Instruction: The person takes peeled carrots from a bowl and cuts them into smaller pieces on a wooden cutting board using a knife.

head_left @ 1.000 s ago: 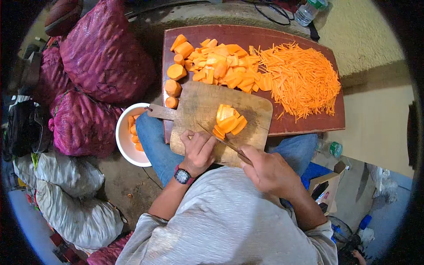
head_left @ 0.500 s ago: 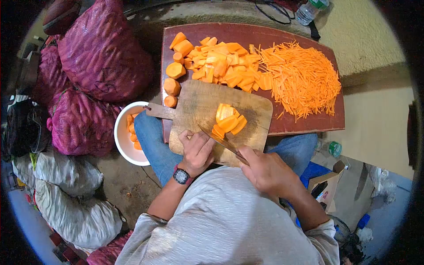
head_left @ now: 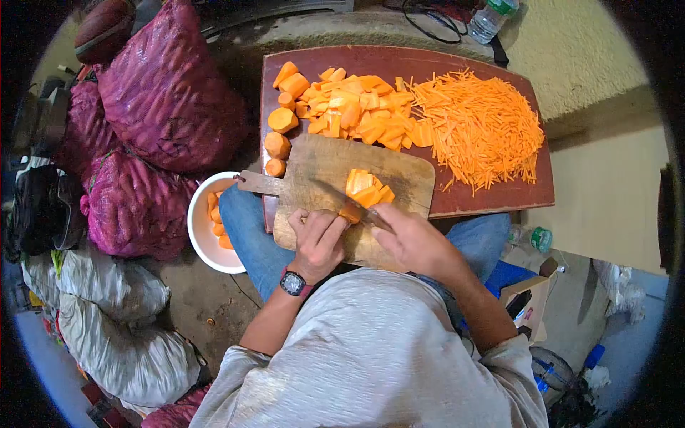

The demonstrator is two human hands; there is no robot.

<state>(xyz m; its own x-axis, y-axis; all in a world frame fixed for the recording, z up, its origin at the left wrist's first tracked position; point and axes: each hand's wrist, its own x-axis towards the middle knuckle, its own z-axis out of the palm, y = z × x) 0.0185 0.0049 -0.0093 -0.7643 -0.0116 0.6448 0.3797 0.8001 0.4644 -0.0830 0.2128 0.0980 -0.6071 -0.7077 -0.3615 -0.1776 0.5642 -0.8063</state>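
My right hand (head_left: 414, 239) grips the handle of a knife (head_left: 335, 192), its blade slanting up and left over the wooden cutting board (head_left: 321, 157). Curled fingers of my left hand (head_left: 317, 239) hold a carrot piece (head_left: 350, 213) at the board's near side, right beside the blade. Just beyond the knife, carrot slices (head_left: 367, 187) lie stacked and leaning together. The board rests across the front of a dark red table (head_left: 492, 203). Behind it are a heap of flat carrot slices (head_left: 364, 107) and a mound of carrot shreds (head_left: 485, 132).
Short carrot chunks (head_left: 277, 145) line the table's left side. A white bowl (head_left: 197, 235) with carrot pieces stands by my left knee. Purple mesh sacks (head_left: 168, 93) fill the left, with white sacks (head_left: 121, 342) below. A cardboard box (head_left: 535, 299) sits at the right; a plastic bottle (head_left: 489, 21) lies behind.
The knife has moved up and away from my body, now over the carrot piece by my left fingers. My right hand moved with it; my left hand stays nearly in place.
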